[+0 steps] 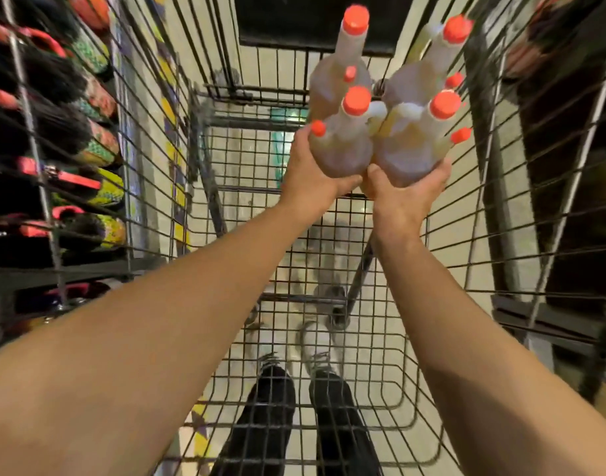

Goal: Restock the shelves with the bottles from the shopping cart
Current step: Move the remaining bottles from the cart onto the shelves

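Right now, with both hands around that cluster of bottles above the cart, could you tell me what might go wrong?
1. The left hand and right hand grip only the bases of the four bottles; the rear two lean outward and might tip away.
2. If one slips, it would likely fall onto the wire shopping cart below.
3. The frame is motion-blurred, so the load seems to be moving, which may loosen the hold.

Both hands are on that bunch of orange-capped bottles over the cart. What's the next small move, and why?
Probably lift the bottles straight up past the cart's wire walls, then swing toward a shelf. The left hand and right hand cup the bases of four bottles held together, so a slow, level move seems safest.
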### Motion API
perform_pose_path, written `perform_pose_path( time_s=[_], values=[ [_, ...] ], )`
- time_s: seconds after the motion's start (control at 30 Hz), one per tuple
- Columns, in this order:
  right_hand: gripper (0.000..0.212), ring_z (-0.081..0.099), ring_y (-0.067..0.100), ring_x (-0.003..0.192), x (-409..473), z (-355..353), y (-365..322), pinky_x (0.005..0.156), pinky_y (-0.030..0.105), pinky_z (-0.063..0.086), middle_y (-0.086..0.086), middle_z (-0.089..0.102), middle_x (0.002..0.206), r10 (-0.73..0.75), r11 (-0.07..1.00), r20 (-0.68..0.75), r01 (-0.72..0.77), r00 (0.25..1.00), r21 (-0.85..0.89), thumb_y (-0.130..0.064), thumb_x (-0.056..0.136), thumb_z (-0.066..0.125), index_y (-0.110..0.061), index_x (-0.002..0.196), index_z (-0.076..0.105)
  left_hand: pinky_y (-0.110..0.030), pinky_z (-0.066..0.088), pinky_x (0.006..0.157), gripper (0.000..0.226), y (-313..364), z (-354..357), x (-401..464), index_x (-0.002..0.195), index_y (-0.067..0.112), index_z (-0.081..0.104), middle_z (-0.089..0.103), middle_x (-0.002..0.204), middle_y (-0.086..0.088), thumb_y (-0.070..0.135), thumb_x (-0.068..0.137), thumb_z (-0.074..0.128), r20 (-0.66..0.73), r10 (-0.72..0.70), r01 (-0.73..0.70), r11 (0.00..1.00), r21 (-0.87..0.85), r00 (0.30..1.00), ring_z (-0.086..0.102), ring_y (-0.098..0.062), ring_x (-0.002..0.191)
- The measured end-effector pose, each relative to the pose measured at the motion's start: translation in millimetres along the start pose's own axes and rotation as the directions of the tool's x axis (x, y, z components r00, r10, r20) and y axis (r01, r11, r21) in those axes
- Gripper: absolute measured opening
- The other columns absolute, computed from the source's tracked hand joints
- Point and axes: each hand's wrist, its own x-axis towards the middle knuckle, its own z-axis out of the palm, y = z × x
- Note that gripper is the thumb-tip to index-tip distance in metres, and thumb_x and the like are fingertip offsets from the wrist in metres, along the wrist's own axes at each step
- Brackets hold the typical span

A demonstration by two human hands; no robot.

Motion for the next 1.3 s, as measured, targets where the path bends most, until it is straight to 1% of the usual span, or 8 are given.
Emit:
perform_pose_path(
  time_s=[0.2, 0.47, 0.63, 0.77, 0.87, 0.93, 1.1, 1.3],
  values=[
    [0.114, 0.034, 0.026, 0.135, 7.6, -5.1, -5.4, 0.119, 0.048, 0.031, -0.001, 0.033, 0.136, -0.042, 0.971, 0.07, 0.057, 0.997, -0.233, -0.043, 0.057, 0.09, -0.028, 0.152, 0.029, -0.028, 0.051, 0.097, 0.093, -7.8, -13.8, 7.0, 0.126, 0.029, 0.04, 0.054, 0.13, -0.002, 0.033, 0.049, 0.093, -0.003, 0.032, -0.032, 0.999, 0.043, 0.999, 0.056, -0.014, 0.12],
    [0.093, 0.065, 0.009, 0.111, 17.3, -7.4, -3.8, 0.1, 0.036, 0.055, -0.001, 0.064, 0.123, -0.078, 0.992, 0.209, 0.097, 0.975, -0.083, -0.027, 0.06, 0.094, -0.022, 0.135, 0.037, -0.023, 0.054, 0.091, 0.087, -8.2, -46.8, -7.5, 0.126, 0.027, 0.05, 0.066, 0.113, 0.01, 0.025, 0.053, 0.095, 0.103, 0.051, -0.061, 0.994, 0.091, 0.993, 0.064, -0.002, 0.105],
    [0.091, 0.067, 0.002, 0.102, -3.4, -14.1, -8.4, 0.095, 0.022, 0.054, -0.011, 0.067, 0.112, -0.079, 0.989, 0.207, 0.102, 0.975, -0.108, -0.027, 0.057, 0.095, -0.023, 0.131, 0.041, -0.031, 0.054, 0.094, 0.095, -14.2, -51.7, -42.0, 0.13, 0.019, 0.049, 0.067, 0.115, 0.003, 0.037, 0.048, 0.092, 0.008, 0.014, -0.014, 0.997, 0.071, 1.0, 0.066, -0.013, 0.106],
    [0.087, 0.064, -0.008, 0.098, -50.3, -39.0, 5.6, 0.081, 0.003, 0.046, -0.012, 0.066, 0.111, -0.02, 0.986, 0.304, 0.069, 0.953, -0.151, -0.024, 0.061, 0.095, -0.02, 0.13, 0.043, -0.008, 0.046, 0.082, 0.093, -31.2, -58.1, -98.1, 0.131, 0.024, 0.047, 0.062, 0.117, 0.007, 0.021, 0.054, 0.098, -0.162, -0.065, 0.077, 0.994, 0.071, 0.985, 0.061, -0.007, 0.102],
    [0.1, 0.067, 0.009, 0.113, -91.2, -62.0, 21.7, 0.101, 0.032, 0.054, 0.0, 0.067, 0.125, 0.073, 0.987, 0.379, -0.013, 0.923, -0.159, -0.038, 0.056, 0.097, -0.016, 0.139, 0.045, 0.003, 0.038, 0.073, 0.086, -45.0, -65.6, -137.9, 0.13, 0.013, 0.052, 0.065, 0.11, 0.008, 0.017, 0.056, 0.097, -0.14, -0.101, 0.118, 0.986, 0.121, 0.985, 0.065, -0.004, 0.103],
    [0.107, 0.064, 0.021, 0.121, -110.4, -74.3, 29.5, 0.104, 0.046, 0.051, 0.006, 0.063, 0.132, 0.101, 0.974, 0.414, -0.006, 0.905, -0.225, -0.056, 0.051, 0.094, -0.023, 0.14, 0.045, 0.001, 0.039, 0.07, 0.079, -55.7, -75.2, -157.7, 0.126, 0.009, 0.056, 0.064, 0.105, 0.008, 0.019, 0.059, 0.096, -0.082, -0.17, 0.18, 0.975, 0.133, 0.982, 0.066, 0.0, 0.104],
    [0.107, 0.067, 0.023, 0.118, -123.3, -90.5, 36.4, 0.102, 0.049, 0.053, 0.013, 0.063, 0.133, 0.126, 0.976, 0.524, -0.01, 0.842, -0.219, -0.03, 0.063, 0.096, -0.019, 0.147, 0.031, -0.007, 0.043, 0.087, 0.105, -68.9, -86.8, -170.8, 0.141, 0.022, 0.04, 0.062, 0.121, 0.006, 0.027, 0.053, 0.098, -0.023, -0.156, 0.158, 0.969, 0.189, 0.987, 0.059, -0.012, 0.111],
    [0.106, 0.059, -0.003, 0.118, -132.8, -94.4, 44.8, 0.089, 0.009, 0.051, 0.02, 0.039, 0.151, 0.031, 0.987, 0.564, 0.062, 0.825, -0.145, 0.008, 0.072, 0.084, -0.004, 0.153, 0.015, -0.043, 0.046, 0.109, 0.123, -78.0, -78.3, -180.8, 0.145, 0.044, 0.024, 0.051, 0.144, 0.002, 0.043, 0.045, 0.095, -0.063, -0.117, 0.121, 0.99, 0.076, 0.991, 0.052, -0.017, 0.131]
  ],
)
